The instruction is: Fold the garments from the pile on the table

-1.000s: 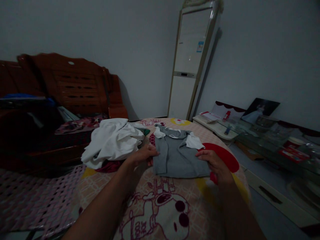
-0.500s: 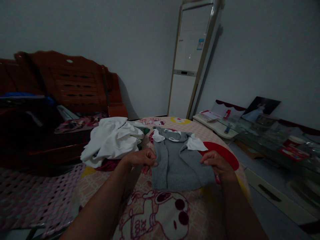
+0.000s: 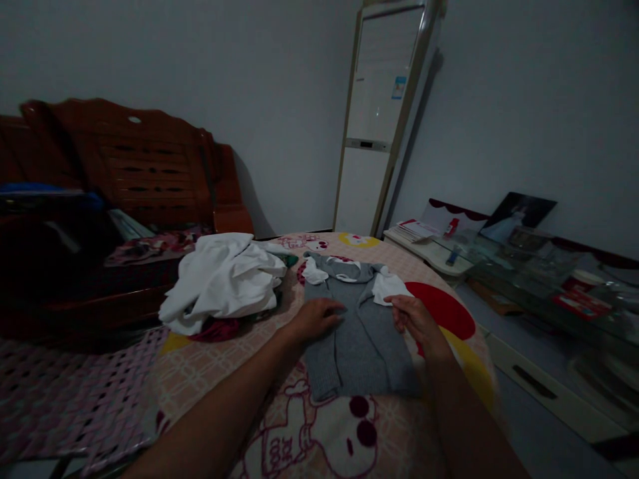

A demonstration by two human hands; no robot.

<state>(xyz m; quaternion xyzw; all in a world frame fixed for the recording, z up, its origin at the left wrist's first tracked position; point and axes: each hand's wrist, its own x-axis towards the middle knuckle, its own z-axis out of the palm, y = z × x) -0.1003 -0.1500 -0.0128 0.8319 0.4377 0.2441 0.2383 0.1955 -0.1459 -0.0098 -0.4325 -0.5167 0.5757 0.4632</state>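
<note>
A grey sweater [image 3: 369, 352] with white cuffs lies spread on the round table, its sleeves folded inward over the body and its ribbed hem towards me. My left hand [image 3: 319, 319] is over the left part of the sweater, fingers stretched out to the right, with nothing seen in them. By the right white cuff [image 3: 389, 285] is my right hand [image 3: 414, 320], its fingers bent and drawn together at the sweater's edge; the dim light hides the exact grip. Left of the sweater sits a heap of white clothing [image 3: 224, 283].
The tablecloth [image 3: 224, 372] is pink with cartoon figures. A woven chair [image 3: 74, 399] stands at the left, before a wooden bench [image 3: 154, 166]. At the right is a glass-topped cabinet [image 3: 519, 286] with papers and boxes. An upright air conditioner [image 3: 364, 179] stands behind.
Both hands have left the sweater's lower sides. The left moved right, over the fabric, and its fingers opened; the right moved up towards the cuff. The hem lies slightly nearer me.
</note>
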